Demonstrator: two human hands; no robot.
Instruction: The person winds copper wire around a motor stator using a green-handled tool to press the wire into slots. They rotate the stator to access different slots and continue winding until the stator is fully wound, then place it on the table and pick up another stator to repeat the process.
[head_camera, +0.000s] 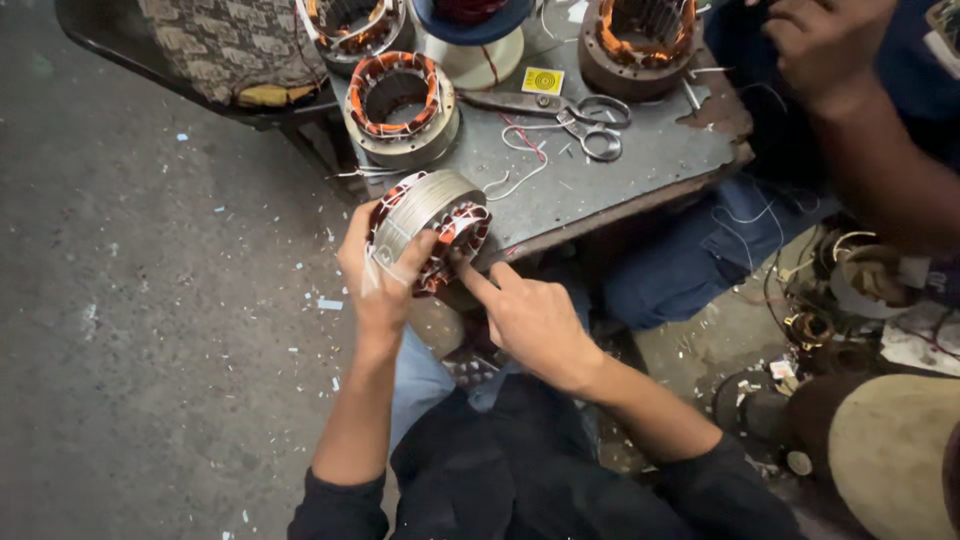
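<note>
Over the lap, left hand (380, 275) gripping wound stator (430, 228), right hand (530, 320) forefinger touching it

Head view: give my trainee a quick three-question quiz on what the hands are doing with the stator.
1. True or false: the left hand grips the wound motor stator.
2. What touches the stator's copper winding? A) scissors B) right hand index finger C) a co-worker's hand
3. Fill in: the scissors lie on the metal ___.

Key: 1 true; 2 B; 3 workbench.

Scissors (570, 115) on table (640, 165), behind held stator (430, 230)
</note>
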